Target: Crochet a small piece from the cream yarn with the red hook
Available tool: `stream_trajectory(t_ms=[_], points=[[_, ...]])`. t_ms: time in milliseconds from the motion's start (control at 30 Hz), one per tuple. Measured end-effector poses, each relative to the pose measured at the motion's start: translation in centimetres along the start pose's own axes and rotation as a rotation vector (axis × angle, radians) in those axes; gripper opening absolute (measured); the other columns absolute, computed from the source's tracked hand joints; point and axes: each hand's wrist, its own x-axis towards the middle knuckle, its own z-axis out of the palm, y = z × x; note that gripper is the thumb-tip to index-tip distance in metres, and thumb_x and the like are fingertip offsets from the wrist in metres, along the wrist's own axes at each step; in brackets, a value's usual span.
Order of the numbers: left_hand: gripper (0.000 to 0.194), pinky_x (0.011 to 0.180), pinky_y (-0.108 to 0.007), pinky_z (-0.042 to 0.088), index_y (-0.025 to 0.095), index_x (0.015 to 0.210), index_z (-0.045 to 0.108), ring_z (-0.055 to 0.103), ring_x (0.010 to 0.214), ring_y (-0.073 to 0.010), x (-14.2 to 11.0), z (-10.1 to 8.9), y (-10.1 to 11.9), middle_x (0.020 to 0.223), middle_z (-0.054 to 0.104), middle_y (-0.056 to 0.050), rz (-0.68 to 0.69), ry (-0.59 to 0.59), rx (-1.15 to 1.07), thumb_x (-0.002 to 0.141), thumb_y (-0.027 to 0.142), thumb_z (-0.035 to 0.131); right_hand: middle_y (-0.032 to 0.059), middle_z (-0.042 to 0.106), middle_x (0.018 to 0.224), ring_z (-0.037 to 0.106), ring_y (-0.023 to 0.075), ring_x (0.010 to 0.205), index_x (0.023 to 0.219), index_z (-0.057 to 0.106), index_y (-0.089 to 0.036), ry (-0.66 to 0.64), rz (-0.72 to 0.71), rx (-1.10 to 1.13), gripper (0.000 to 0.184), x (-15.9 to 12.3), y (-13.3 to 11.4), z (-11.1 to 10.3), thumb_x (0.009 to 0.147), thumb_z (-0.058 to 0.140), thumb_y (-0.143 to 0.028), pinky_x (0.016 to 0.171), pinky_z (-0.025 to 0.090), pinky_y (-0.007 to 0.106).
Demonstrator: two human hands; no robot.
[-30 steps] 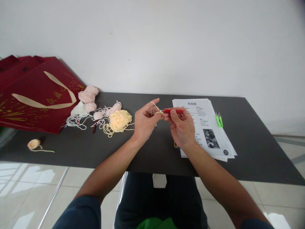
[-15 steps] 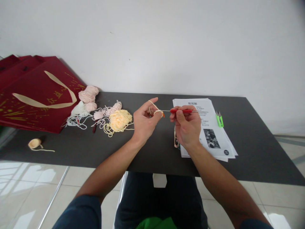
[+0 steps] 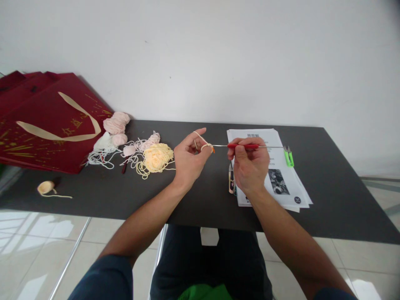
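Observation:
Cream yarn (image 3: 199, 134) loops over the raised index finger of my left hand (image 3: 191, 160), whose thumb pinches a small yarn loop piece (image 3: 206, 146). A tiny orange marker (image 3: 213, 149) hangs at that piece. My right hand (image 3: 251, 166) grips the red handle of a crochet hook (image 3: 243, 146) between thumb and fingers. The hook's thin metal shaft reaches left to the loops at my left fingertips; its tip is too small to make out. From the pale yellow yarn ball (image 3: 157, 158), strands run toward my left hand.
Printed sheets (image 3: 286, 200) lie under my right hand, with green thread snips (image 3: 288, 156) on their edge. Pink yarn balls (image 3: 116, 123) and white yarn (image 3: 104, 143) sit beside red gift bags (image 3: 53, 125). A small cream crocheted cup (image 3: 46, 187) lies on the dark table (image 3: 206, 200) at left.
My right hand has shifted slightly right with the crochet hook, so more shaft shows between the hands. My left hand has stayed nearly still.

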Motion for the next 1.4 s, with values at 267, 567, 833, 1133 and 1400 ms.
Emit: stream_trajectory(t_ms=[267,567,833,1133,1400], points=[[0.043,0.066,-0.025,0.047,0.021,0.118,0.074,0.058,0.065,-0.0088,-0.1,0.0,0.0,0.073,0.065,0.005,0.013,0.023,-0.010,0.075,0.016,0.081,-0.0025,0.077,0.091,0.067,0.0092,0.064,0.095,0.063,-0.026,-0.003,-0.045,-0.028,0.019,-0.1,0.2,0.1,0.089,0.080,-0.026,0.057,0.054,0.024],[0.034,0.062,-0.023,0.046,0.020,0.111,0.075,0.061,0.062,-0.0092,-0.2,0.1,-0.1,0.071,0.071,0.003,0.012,0.092,0.015,0.078,0.017,0.080,0.0008,0.079,0.095,0.073,0.0115,0.066,0.098,0.069,-0.024,0.024,-0.220,-0.178,0.013,-1.2,-0.3,1.1,0.092,0.073,-0.014,0.060,0.061,0.028],[0.032,0.065,-0.024,0.049,0.023,0.106,0.077,0.061,0.062,-0.0090,-0.1,0.1,-0.4,0.072,0.071,0.005,0.037,0.170,0.030,0.075,0.015,0.081,0.0036,0.081,0.109,0.079,0.0171,0.080,0.111,0.075,-0.030,-0.098,-0.465,-0.389,0.026,-2.4,0.3,0.8,0.094,0.068,-0.010,0.068,0.070,0.036],[0.039,0.081,-0.028,0.056,0.021,0.106,0.078,0.070,0.068,-0.0094,1.0,-0.2,-0.4,0.073,0.075,0.004,-0.135,0.179,-0.262,0.069,0.012,0.087,0.0033,0.081,0.125,0.081,0.0223,0.105,0.123,0.077,-0.035,-0.242,-0.505,-0.513,0.045,-2.5,0.8,-0.1,0.092,0.067,-0.004,0.087,0.072,0.041],[0.045,0.088,-0.030,0.053,0.018,0.112,0.077,0.067,0.072,-0.0105,1.3,-0.4,0.3,0.071,0.070,0.004,-0.256,0.048,-0.458,0.069,0.014,0.087,0.0020,0.082,0.122,0.082,0.0212,0.098,0.113,0.082,-0.034,-0.162,-0.244,-0.282,0.031,-2.4,1.2,0.5,0.092,0.073,-0.012,0.083,0.073,0.038]])
